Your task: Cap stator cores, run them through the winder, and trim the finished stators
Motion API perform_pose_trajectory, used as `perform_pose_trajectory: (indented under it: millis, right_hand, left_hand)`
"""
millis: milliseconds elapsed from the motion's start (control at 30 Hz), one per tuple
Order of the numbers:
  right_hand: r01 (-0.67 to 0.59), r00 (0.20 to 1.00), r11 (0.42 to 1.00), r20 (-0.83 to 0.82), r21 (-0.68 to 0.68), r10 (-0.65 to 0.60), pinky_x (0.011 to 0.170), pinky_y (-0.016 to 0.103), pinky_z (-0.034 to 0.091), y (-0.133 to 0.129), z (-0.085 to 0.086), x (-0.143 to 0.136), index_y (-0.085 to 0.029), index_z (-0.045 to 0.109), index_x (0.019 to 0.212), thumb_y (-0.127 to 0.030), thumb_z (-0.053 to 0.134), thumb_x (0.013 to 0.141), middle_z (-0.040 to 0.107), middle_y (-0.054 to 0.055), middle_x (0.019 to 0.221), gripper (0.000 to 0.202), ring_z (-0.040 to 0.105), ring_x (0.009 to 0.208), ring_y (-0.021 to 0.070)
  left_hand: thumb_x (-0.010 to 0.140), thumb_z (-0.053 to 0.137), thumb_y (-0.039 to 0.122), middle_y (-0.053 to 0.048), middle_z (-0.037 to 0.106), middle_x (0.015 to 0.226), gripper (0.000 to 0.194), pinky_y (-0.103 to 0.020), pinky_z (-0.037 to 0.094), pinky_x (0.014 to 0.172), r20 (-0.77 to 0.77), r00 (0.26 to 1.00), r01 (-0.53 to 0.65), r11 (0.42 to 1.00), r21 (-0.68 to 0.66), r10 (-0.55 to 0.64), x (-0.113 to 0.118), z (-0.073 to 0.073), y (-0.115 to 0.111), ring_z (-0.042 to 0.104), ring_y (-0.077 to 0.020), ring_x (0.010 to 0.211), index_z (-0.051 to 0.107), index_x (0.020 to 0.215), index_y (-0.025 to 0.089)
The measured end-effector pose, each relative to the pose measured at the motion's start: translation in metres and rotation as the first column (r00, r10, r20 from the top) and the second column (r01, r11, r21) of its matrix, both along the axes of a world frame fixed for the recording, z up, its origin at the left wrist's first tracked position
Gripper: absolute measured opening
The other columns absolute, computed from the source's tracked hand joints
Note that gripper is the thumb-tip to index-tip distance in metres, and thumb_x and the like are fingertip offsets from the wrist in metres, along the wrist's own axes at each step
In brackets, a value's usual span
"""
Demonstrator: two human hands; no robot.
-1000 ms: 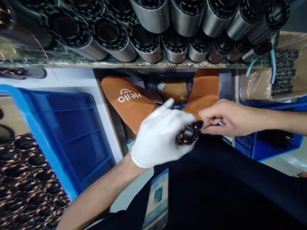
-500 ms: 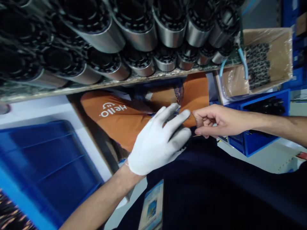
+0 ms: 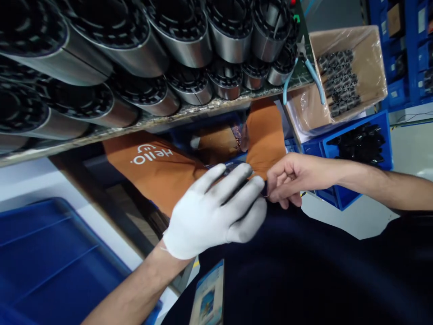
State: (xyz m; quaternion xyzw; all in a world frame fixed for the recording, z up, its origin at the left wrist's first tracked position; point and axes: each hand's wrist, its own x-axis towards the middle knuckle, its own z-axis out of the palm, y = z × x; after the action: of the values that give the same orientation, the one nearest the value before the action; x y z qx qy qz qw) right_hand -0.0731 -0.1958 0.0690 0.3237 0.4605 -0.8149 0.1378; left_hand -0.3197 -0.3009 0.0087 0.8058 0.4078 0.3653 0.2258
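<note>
My left hand (image 3: 216, 210), in a white glove, is curled in the middle of the head view, above the orange cloth. A dark rounded edge shows just beyond its fingers; the glove hides the rest of what it grips. Close on its right, my bare right hand (image 3: 287, 180) pinches a thin wire (image 3: 265, 196) between thumb and forefinger. The wire runs toward the gloved fingertips. Beneath both hands lies orange cloth (image 3: 155, 176) printed with "Hello".
Several steel cylinders (image 3: 189, 49) with slotted black ends crowd the shelf above. Blue-handled pliers (image 3: 313, 74) hang at its right end, near a plastic-lined carton (image 3: 370, 67) of small metal tubes. A blue bin (image 3: 387, 140) holds black parts. Another blue tray (image 3: 40, 262) stands lower left.
The view has shifted, so shelf and carton appear further left. My left hand's fingers have curled down more. My right hand still pinches, turned slightly downward, close to the glove.
</note>
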Motion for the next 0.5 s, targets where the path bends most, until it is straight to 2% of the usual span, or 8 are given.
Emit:
perform_pose_trajectory:
  millis: [67,100,200,267,333,400,433,500]
  right_hand:
    - [0.011,0.998,0.965,-0.062,0.26,0.006,0.057,0.025,0.047,-0.007,0.0,-0.002,-0.021,0.069,0.091,-0.048,0.081,0.102,0.07,-0.004,0.073,0.032,0.06,0.059,0.0111]
    - [0.007,0.997,0.884,-0.073,0.468,0.031,0.059,0.026,0.043,-0.009,0.004,-0.002,-0.022,0.067,0.087,-0.044,0.078,0.105,0.067,-0.004,0.072,0.03,0.059,0.062,0.0118]
    - [-0.065,0.99,0.47,-0.003,0.88,0.142,0.068,0.032,0.041,-0.004,0.022,0.006,-0.025,0.072,0.09,-0.04,0.067,0.113,0.071,-0.001,0.082,0.028,0.063,0.076,0.017]
    - [-0.078,0.995,0.3,0.056,0.951,0.084,0.08,0.037,0.048,0.009,0.029,0.017,-0.027,0.077,0.103,-0.05,0.069,0.113,0.078,0.003,0.097,0.026,0.069,0.09,0.0226]
    - [-0.051,0.984,0.119,0.07,0.992,-0.165,0.097,0.046,0.053,0.028,0.026,0.028,-0.028,0.077,0.118,-0.061,0.079,0.106,0.079,0.01,0.114,0.035,0.069,0.109,0.0307]
    - [-0.099,0.896,-0.051,0.067,0.994,-0.439,0.113,0.056,0.05,0.051,0.01,0.034,-0.03,0.072,0.136,-0.067,0.085,0.098,0.074,0.016,0.132,0.054,0.061,0.132,0.0399]
    - [-0.142,0.845,-0.09,0.073,0.986,-0.529,0.119,0.061,0.048,0.062,-0.001,0.034,-0.03,0.067,0.146,-0.069,0.086,0.096,0.069,0.019,0.14,0.067,0.055,0.141,0.0434]
    - [-0.213,0.777,-0.061,0.131,0.975,-0.616,0.125,0.067,0.044,0.084,-0.025,0.031,-0.027,0.053,0.162,-0.072,0.087,0.093,0.06,0.022,0.153,0.09,0.047,0.151,0.0477]
  left_hand:
    - [0.094,0.072,0.013,-0.003,0.087,0.118,0.02,-0.05,0.065,0.104,-0.004,1.0,0.012,1.0,-0.017,-0.012,0.002,0.003,-0.001,0.083,-0.0318,0.12,0.076,0.102,0.03]
    - [0.094,0.075,0.019,-0.005,0.086,0.118,0.02,-0.048,0.067,0.099,0.005,1.0,-0.01,0.997,-0.071,0.01,0.002,0.004,-0.002,0.084,-0.0324,0.114,0.075,0.111,0.029]
    - [0.095,0.074,0.032,-0.006,0.084,0.108,0.033,-0.037,0.068,0.082,0.097,0.991,-0.039,0.882,-0.469,0.095,0.001,0.005,-0.004,0.084,-0.026,0.091,0.067,0.126,0.024]
    - [0.095,0.069,0.032,-0.003,0.082,0.106,0.03,-0.032,0.068,0.079,0.168,0.977,0.0,0.791,-0.611,0.13,0.0,0.005,-0.005,0.083,-0.0222,0.087,0.064,0.123,0.023]
    - [0.094,0.07,0.032,-0.003,0.082,0.107,0.028,-0.031,0.068,0.082,0.21,0.958,-0.023,0.78,-0.626,0.196,-0.001,0.002,-0.006,0.083,-0.0217,0.089,0.064,0.12,0.024]
    - [0.094,0.072,0.032,-0.002,0.082,0.104,0.028,-0.031,0.068,0.081,0.219,0.937,-0.088,0.792,-0.604,0.271,0.0,0.0,-0.007,0.083,-0.0218,0.087,0.064,0.12,0.025]
    - [0.094,0.072,0.032,-0.001,0.083,0.102,0.028,-0.03,0.068,0.081,0.204,0.931,-0.126,0.793,-0.596,0.301,0.001,0.0,-0.007,0.084,-0.0218,0.086,0.064,0.12,0.025]
    - [0.094,0.073,0.031,0.0,0.084,0.1,0.03,-0.03,0.067,0.079,0.137,0.925,-0.218,0.789,-0.575,0.356,0.004,0.0,-0.008,0.084,-0.022,0.084,0.064,0.122,0.026]
